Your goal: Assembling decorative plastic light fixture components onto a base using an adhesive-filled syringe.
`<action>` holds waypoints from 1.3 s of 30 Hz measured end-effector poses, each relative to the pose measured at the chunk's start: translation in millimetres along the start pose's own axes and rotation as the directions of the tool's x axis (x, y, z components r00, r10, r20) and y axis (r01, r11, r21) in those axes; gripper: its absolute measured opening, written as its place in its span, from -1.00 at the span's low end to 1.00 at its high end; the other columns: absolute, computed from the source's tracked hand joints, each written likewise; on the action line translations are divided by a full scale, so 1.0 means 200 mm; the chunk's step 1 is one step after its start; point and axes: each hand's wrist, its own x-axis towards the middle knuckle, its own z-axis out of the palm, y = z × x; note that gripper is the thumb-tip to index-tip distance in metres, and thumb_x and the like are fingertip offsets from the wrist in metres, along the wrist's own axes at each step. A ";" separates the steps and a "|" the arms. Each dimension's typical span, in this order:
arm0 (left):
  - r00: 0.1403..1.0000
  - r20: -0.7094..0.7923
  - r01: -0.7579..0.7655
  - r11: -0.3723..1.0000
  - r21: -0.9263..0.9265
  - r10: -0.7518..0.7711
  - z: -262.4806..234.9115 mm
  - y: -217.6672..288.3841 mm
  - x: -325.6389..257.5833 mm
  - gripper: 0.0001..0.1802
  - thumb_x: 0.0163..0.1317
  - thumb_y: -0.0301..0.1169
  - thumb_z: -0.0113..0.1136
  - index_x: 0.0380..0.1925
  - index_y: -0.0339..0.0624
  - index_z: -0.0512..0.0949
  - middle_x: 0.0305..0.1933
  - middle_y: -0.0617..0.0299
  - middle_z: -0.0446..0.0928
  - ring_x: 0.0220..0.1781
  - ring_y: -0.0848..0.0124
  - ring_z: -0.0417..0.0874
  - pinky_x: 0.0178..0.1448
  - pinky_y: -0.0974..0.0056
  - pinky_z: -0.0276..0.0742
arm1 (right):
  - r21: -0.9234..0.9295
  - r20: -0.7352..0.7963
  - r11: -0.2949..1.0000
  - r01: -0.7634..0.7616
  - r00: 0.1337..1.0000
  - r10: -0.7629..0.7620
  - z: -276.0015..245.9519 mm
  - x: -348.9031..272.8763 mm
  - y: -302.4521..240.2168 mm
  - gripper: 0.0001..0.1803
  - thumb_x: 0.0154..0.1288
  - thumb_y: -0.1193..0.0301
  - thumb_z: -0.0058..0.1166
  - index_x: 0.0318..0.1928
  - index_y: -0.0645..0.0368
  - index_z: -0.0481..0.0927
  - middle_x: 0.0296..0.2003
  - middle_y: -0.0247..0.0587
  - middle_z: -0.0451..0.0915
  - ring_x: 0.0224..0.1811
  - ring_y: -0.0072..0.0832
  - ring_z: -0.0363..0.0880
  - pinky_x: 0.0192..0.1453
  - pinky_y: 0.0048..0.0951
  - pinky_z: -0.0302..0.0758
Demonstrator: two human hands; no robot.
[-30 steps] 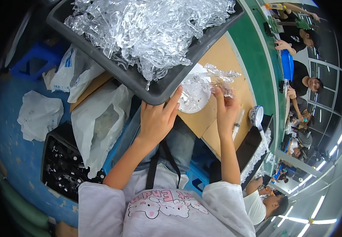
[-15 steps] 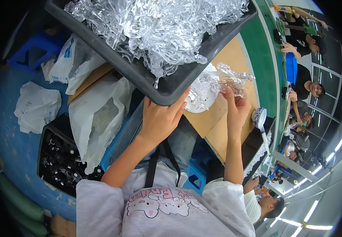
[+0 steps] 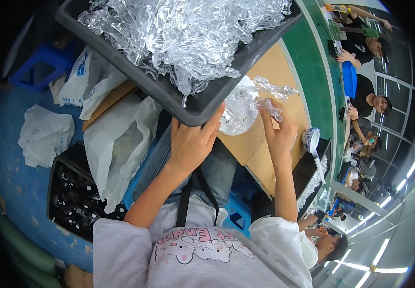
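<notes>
A large black tray (image 3: 198, 113) heaped with clear plastic pieces (image 3: 169, 41) fills the upper middle. My left hand (image 3: 187, 146) is at its near corner; the rim hides most of the fingers, so their grip cannot be made out. Beside the corner, my right hand (image 3: 280, 135) pinches a clear, knobbly plastic piece (image 3: 270, 109) between thumb and fingers. That piece is over the right edge of a white plate (image 3: 244, 126), which carries more clear pieces. Another long clear piece (image 3: 277, 88) sticks out just beyond my right fingers.
The plate stands on a tan board (image 3: 284, 67). A patterned bowl with a white spoon (image 3: 311, 139) is at the right. Left lie white plastic bags (image 3: 116, 129), a black bin of small parts (image 3: 75, 192) and a blue stool (image 3: 42, 67). Several people sit along the green table (image 3: 315, 62).
My right hand has shifted slightly left, and its fingers have tilted lower over the plate with the clear piece. My left hand stays at the tray corner. The view has turned a little.
</notes>
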 end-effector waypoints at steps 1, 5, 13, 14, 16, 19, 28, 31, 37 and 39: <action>1.000 -0.001 0.006 1.000 0.020 -0.006 0.00 0.00 -0.01 -0.54 0.20 -0.36 0.07 0.15 0.12 0.44 0.24 0.22 0.35 0.18 0.23 0.40 0.21 0.14 0.17 | 0.026 0.006 0.999 -0.028 1.000 0.027 0.00 -0.01 -0.03 -0.71 0.21 0.45 0.12 -0.07 0.31 0.54 -0.31 -0.05 0.65 -0.25 -0.48 0.65 -0.18 -0.48 0.55; 1.000 -0.004 0.009 0.998 0.065 -0.009 0.00 -0.02 -0.02 -0.54 0.20 -0.34 0.07 0.15 0.15 0.43 0.26 0.29 0.33 0.20 0.28 0.38 0.20 0.18 0.15 | -0.012 -0.027 1.000 -0.021 0.999 0.020 0.03 -0.03 -0.02 -0.73 0.23 0.45 0.11 -0.10 0.35 0.54 -0.30 -0.11 0.65 -0.23 -0.47 0.64 -0.10 -0.46 0.53; 0.998 -0.054 -0.015 0.999 0.040 0.017 0.01 -0.02 -0.01 -0.54 0.21 -0.34 0.08 0.15 0.16 0.43 0.23 0.25 0.36 0.18 0.28 0.39 0.20 0.14 0.12 | 0.632 0.164 0.690 -0.354 0.931 0.327 0.06 0.00 0.15 -0.68 0.25 0.33 0.11 -0.10 0.34 0.55 -0.22 -0.18 0.61 -0.21 -0.49 0.59 -0.04 -0.47 0.51; 0.998 -0.059 -0.024 0.999 0.029 0.026 0.01 -0.03 -0.01 -0.54 0.21 -0.34 0.08 0.15 0.15 0.43 0.21 0.22 0.37 0.18 0.27 0.39 0.20 0.14 0.12 | 0.620 0.207 0.666 -0.415 0.905 0.371 0.06 0.00 0.15 -0.66 0.26 0.31 0.10 -0.10 0.35 0.55 -0.21 -0.18 0.61 -0.22 -0.51 0.58 -0.04 -0.45 0.51; 0.998 -0.057 -0.026 0.999 0.029 0.027 0.01 -0.03 -0.01 -0.54 0.21 -0.34 0.08 0.15 0.15 0.43 0.20 0.20 0.37 0.17 0.26 0.39 0.20 0.14 0.12 | 0.628 0.205 0.668 -0.400 0.913 0.353 0.07 0.01 0.15 -0.65 0.27 0.29 0.09 -0.11 0.36 0.55 -0.21 -0.19 0.61 -0.22 -0.52 0.58 -0.03 -0.45 0.51; 0.998 -0.056 -0.031 0.999 0.032 0.033 0.01 -0.03 -0.01 -0.53 0.20 -0.35 0.08 0.16 0.15 0.42 0.18 0.18 0.38 0.15 0.25 0.40 0.19 0.13 0.13 | 0.641 0.188 0.673 -0.368 0.926 0.327 0.07 0.03 0.12 -0.66 0.27 0.30 0.08 -0.12 0.36 0.55 -0.22 -0.21 0.61 -0.21 -0.52 0.57 -0.02 -0.46 0.50; 0.998 -0.054 -0.034 0.999 0.027 0.035 0.02 -0.03 -0.01 -0.51 0.20 -0.35 0.09 0.18 0.16 0.41 0.15 0.14 0.40 0.12 0.24 0.43 0.18 0.11 0.15 | 0.308 0.067 0.939 -0.152 0.988 0.138 0.04 0.02 0.00 -0.76 0.24 0.46 0.11 -0.11 0.31 0.57 -0.23 -0.22 0.63 -0.21 -0.56 0.58 -0.06 -0.52 0.52; 0.999 -0.048 -0.023 0.999 0.036 0.025 0.02 -0.04 -0.02 -0.51 0.20 -0.35 0.09 0.18 0.17 0.41 0.15 0.15 0.40 0.12 0.24 0.43 0.18 0.11 0.15 | 0.163 0.050 0.982 -0.099 0.994 0.092 0.05 0.02 -0.03 -0.76 0.22 0.46 0.12 -0.11 0.29 0.58 -0.25 -0.22 0.64 -0.24 -0.58 0.59 -0.14 -0.54 0.55; 1.000 -0.022 -0.015 0.998 0.056 0.016 -0.01 -0.04 -0.03 -0.51 0.20 -0.34 0.09 0.18 0.18 0.40 0.22 0.23 0.35 0.17 0.25 0.39 0.21 0.10 0.12 | 0.117 0.030 0.990 -0.085 0.996 0.082 0.08 -0.01 -0.01 -0.74 0.21 0.45 0.14 -0.10 0.28 0.58 -0.27 -0.22 0.66 -0.27 -0.59 0.61 -0.20 -0.55 0.57; 0.999 -0.003 -0.033 0.997 0.072 0.033 -0.02 -0.03 -0.03 -0.51 0.20 -0.33 0.08 0.18 0.18 0.40 0.25 0.25 0.33 0.19 0.24 0.37 0.23 0.09 0.10 | 0.124 0.012 0.987 -0.106 0.994 0.106 0.07 0.00 -0.01 -0.74 0.20 0.44 0.14 -0.10 0.26 0.58 -0.28 -0.21 0.66 -0.27 -0.57 0.62 -0.21 -0.54 0.56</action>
